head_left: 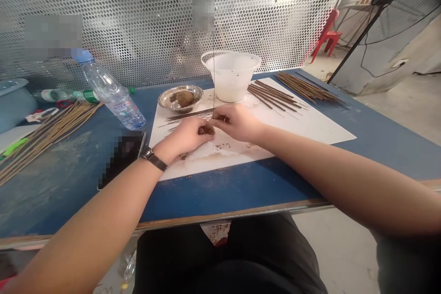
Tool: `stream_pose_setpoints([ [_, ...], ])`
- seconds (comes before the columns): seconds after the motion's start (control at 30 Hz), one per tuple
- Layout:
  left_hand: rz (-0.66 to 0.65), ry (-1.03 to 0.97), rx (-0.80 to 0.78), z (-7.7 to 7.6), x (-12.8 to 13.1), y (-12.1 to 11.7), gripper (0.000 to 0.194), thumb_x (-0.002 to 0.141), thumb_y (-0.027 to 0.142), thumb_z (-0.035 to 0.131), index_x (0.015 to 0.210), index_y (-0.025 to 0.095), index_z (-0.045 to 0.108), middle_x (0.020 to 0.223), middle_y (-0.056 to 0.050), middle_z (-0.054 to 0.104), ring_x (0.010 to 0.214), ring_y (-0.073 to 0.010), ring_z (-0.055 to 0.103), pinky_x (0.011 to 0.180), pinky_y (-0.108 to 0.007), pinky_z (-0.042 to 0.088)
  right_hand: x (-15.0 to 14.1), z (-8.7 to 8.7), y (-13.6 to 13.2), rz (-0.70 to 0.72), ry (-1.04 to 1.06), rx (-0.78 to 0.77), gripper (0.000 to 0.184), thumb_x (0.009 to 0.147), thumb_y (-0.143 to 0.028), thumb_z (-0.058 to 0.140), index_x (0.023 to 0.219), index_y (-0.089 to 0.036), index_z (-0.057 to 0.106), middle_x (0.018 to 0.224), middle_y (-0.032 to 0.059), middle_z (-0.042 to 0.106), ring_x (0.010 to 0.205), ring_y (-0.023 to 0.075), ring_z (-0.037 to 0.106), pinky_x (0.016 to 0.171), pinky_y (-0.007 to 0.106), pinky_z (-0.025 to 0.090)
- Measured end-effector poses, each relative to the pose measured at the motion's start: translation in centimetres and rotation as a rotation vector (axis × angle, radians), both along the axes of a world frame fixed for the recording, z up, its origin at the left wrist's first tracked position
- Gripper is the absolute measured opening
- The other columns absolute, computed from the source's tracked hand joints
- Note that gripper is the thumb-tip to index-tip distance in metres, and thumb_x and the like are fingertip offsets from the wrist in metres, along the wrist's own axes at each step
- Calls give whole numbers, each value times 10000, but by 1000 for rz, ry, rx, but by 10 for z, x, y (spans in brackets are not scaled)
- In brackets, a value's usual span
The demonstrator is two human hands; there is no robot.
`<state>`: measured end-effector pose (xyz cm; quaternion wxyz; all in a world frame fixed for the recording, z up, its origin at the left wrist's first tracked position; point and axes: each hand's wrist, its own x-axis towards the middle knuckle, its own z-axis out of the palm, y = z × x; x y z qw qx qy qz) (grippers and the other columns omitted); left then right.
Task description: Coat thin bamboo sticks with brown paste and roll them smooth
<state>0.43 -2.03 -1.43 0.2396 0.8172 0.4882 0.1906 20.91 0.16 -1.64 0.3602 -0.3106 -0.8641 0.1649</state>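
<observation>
My left hand [184, 138] and my right hand [234, 121] meet over a white sheet [241, 156] on a blue table. Between their fingers is a lump of brown paste [206, 130]. A thin upright stick [213, 69] rises from my right fingers, and its lower end is hidden. Paste-coated incense sticks [275, 96] lie in a row on the sheet beyond my right hand. Closer to my left hand, several thin dark sticks [186, 117] lie on the sheet. A metal dish [165, 100] holds a larger brown lump [184, 98]. My left wrist wears a watch [154, 159].
A white plastic tub [230, 76] stands behind the sheet. Further coated sticks [306, 87] lie at the table's right, bare sticks [44, 140] at left. A water bottle [113, 96] lies near a pixelated dark object [122, 158]. A perforated metal screen [172, 9] stands behind the table.
</observation>
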Motion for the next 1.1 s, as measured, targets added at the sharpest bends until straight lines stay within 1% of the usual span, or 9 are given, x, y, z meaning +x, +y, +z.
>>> stream_pose_setpoints([
  [0.13,-1,2,-10,-1,0,0,117,883,287,713,946,193,745,899,-49,769,791,-217,686,736,-344,521,-4,-3,2,7,-9,3,297,959,-268,635,695,-210,511,671,1,595,661,142,495,641,300,344],
  [0.3,-2,17,9,0,-1,0,163,899,332,714,985,198,749,939,-61,771,816,-223,689,738,-338,533,-4,-4,4,7,-11,-53,301,967,-270,633,691,-200,535,668,3,610,646,137,502,634,298,350],
  [0.5,-17,15,39,2,-1,-1,160,925,327,657,998,196,713,998,-68,768,887,-250,699,757,-358,530,-3,-7,3,11,0,33,288,951,-269,658,690,-197,560,686,14,631,663,148,534,642,301,365],
  [0.63,2,-27,32,6,-1,-5,181,938,337,649,1044,202,705,1042,-68,768,918,-257,703,773,-364,534,-3,-7,1,20,14,25,245,941,-258,654,713,-193,593,710,20,657,677,151,555,647,300,381],
  [0.77,13,-113,-4,8,1,-8,187,939,299,670,1091,206,724,1101,-73,778,973,-244,713,841,-361,546,-2,-4,-1,3,88,-29,236,972,-345,642,794,-190,647,767,35,689,693,155,562,653,306,407],
  [0.83,22,-152,-15,9,3,-9,174,937,282,680,1081,199,731,1122,-80,781,1003,-243,716,874,-368,545,0,-1,-3,-20,138,-36,234,982,-366,635,822,-194,650,780,34,690,690,153,553,648,308,412],
  [0.97,7,-211,-9,10,5,-9,155,941,286,680,1052,187,724,1122,-87,781,1025,-247,718,884,-379,546,3,4,-7,-48,168,19,219,988,-342,622,814,-209,615,763,20,665,683,150,528,647,314,414],
  [1.1,-13,-248,25,9,5,-7,169,935,276,681,1080,193,703,1082,-71,779,1007,-238,716,875,-372,545,3,7,-10,-41,161,60,222,992,-315,607,795,-215,583,778,23,659,701,153,536,661,318,417],
])
